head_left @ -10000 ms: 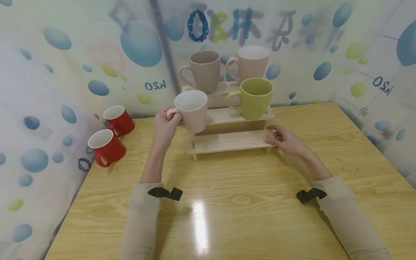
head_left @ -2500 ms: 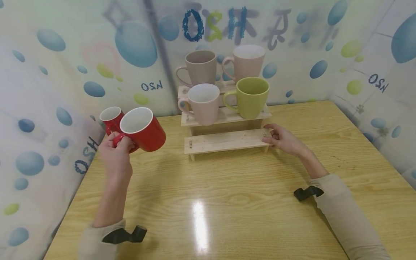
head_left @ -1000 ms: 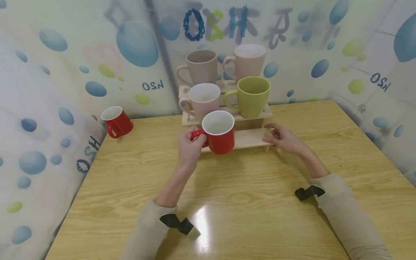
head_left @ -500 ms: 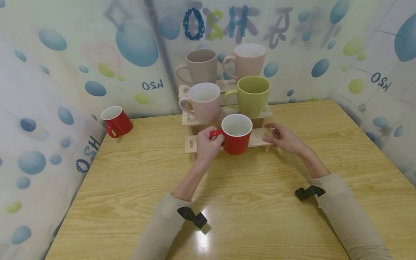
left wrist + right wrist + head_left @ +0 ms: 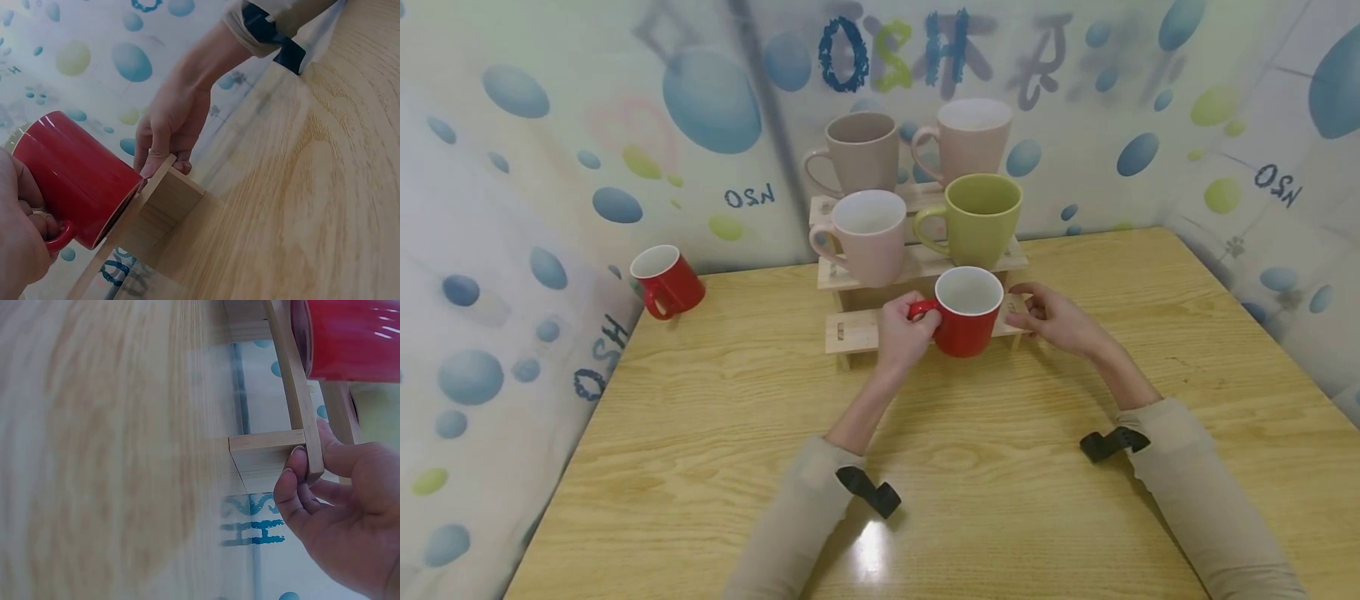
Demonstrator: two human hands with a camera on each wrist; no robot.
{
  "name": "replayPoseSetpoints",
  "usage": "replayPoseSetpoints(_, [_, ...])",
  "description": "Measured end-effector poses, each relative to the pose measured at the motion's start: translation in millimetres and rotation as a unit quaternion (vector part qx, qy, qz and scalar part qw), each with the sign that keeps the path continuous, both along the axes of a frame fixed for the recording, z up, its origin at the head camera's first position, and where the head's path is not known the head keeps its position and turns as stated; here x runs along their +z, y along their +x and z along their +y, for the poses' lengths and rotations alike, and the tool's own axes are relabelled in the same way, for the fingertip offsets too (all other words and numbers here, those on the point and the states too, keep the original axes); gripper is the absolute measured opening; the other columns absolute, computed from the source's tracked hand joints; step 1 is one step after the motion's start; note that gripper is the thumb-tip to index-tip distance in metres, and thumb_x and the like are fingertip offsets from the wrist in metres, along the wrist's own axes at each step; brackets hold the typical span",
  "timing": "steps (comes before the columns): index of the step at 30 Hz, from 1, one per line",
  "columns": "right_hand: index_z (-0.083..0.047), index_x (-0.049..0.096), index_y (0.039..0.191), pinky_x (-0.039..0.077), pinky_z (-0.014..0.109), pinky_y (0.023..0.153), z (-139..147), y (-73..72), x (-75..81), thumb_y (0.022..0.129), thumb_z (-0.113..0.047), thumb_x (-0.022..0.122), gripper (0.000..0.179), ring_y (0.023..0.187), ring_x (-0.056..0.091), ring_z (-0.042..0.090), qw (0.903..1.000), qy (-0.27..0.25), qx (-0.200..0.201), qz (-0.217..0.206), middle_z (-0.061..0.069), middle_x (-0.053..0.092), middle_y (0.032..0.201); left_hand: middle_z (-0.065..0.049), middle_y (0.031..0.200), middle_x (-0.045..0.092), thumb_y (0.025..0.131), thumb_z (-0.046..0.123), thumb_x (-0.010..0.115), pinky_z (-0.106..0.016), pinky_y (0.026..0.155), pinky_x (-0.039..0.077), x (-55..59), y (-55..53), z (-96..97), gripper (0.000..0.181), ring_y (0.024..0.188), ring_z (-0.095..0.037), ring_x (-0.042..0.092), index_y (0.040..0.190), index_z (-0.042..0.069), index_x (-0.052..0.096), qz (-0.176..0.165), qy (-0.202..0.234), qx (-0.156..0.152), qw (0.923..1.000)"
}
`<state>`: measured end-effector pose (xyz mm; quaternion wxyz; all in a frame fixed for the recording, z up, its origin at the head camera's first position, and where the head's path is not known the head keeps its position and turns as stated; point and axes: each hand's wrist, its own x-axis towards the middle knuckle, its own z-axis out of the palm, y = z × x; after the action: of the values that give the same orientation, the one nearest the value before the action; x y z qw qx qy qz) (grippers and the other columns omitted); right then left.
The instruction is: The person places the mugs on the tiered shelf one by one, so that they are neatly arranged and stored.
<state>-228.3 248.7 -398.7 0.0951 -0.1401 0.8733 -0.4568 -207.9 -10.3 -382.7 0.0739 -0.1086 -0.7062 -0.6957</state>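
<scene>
My left hand (image 5: 906, 333) grips a red mug (image 5: 966, 325) by its handle, the white inside facing up. The mug's base is right at the bottom step of a three-step wooden rack (image 5: 853, 332), toward that step's right end. My right hand (image 5: 1060, 321) pinches the right end of the same step; the right wrist view shows thumb above and curled fingers below the board (image 5: 306, 419). On the middle step stand a pale pink mug (image 5: 871, 242) and a green mug (image 5: 981, 221). A grey-brown mug (image 5: 863, 158) and another pink mug (image 5: 973, 142) stand on the top step.
A second red mug (image 5: 670, 283) stands at the table's back left, close to the patterned wall covering (image 5: 711, 100). The wooden table (image 5: 700, 433) stretches out in front of the rack and to both sides. The rack's back is near the rear wall.
The pink mug went onto the middle step earlier. Then my left hand brought one red mug from the left to the bottom step, sliding rightward along it. My right hand kept its hold.
</scene>
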Motion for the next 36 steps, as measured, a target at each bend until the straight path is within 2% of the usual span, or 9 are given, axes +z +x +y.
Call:
replayPoseSetpoints(7, [0.009,0.037,0.145,0.056,0.033,0.072,-1,0.9,-0.1,0.101,-0.016,0.062,0.056,0.078,0.056,0.023,0.9999,-0.009,0.004,0.005,0.013,0.054,0.088,0.007,0.052,0.029,0.082,-0.007,0.054,-0.02,0.044,0.031,-5.2,-3.6,7.6,0.034,0.046,-0.008,0.036,0.061,0.011,0.036,0.0,0.002,-0.007,1.0])
replayPoseSetpoints(14, [0.011,0.038,0.143,0.056,0.034,0.07,-3,2.0,-0.2,0.102,-0.01,0.058,0.05,0.077,0.057,0.017,0.9992,-0.019,0.016,0.03,0.014,0.059,0.089,0.007,0.053,0.029,0.081,-0.007,0.054,-0.021,0.044,0.027,-7.6,-8.8,16.3,0.035,0.047,-0.007,0.035,0.06,0.013,0.034,0.012,-0.008,-0.011,0.9998])
replayPoseSetpoints(19, [0.01,0.038,0.143,0.055,0.031,0.07,-3,2.5,-0.3,0.104,-0.008,0.053,0.046,0.079,0.058,0.016,0.999,-0.013,0.017,0.04,0.016,0.061,0.091,0.007,0.055,0.029,0.081,-0.005,0.055,-0.022,0.045,0.025,-8.3,-12.7,21.0,0.034,0.049,-0.007,0.033,0.061,0.013,0.034,0.021,-0.022,-0.009,0.9995])
replayPoseSetpoints(25, [0.01,0.037,0.144,0.055,0.031,0.072,-2,1.9,0.2,0.105,-0.009,0.05,0.045,0.084,0.058,0.018,0.999,-0.01,0.021,0.038,0.02,0.061,0.1,0.006,0.054,0.029,0.082,-0.005,0.054,-0.022,0.044,0.029,-8.1,-15.5,23.8,0.033,0.048,-0.008,0.036,0.061,0.012,0.035,0.012,-0.023,-0.008,0.9996])
replayPoseSetpoints(31, [0.012,0.038,0.142,0.057,0.034,0.073,0,2.1,-0.3,0.105,-0.005,0.049,0.042,0.089,0.059,0.015,0.9986,-0.032,0.02,0.038,0.025,0.061,0.108,0.006,0.055,0.026,0.079,-0.006,0.054,-0.023,0.047,0.023,-8.2,-17.5,26.8,0.034,0.051,-0.007,0.03,0.061,0.012,0.032,0.041,-0.033,-0.002,0.9986])
replayPoseSetpoints(36, [0.012,0.039,0.14,0.057,0.034,0.072,1,2.4,-2.0,0.105,-0.003,0.048,0.039,0.086,0.059,0.015,0.9982,-0.031,0.024,0.045,0.023,0.06,0.106,0.008,0.056,0.027,0.078,-0.005,0.054,-0.023,0.049,0.022,-9.0,-17.8,29.5,0.034,0.054,-0.006,0.03,0.06,0.013,0.033,0.051,-0.045,-0.003,0.9977])
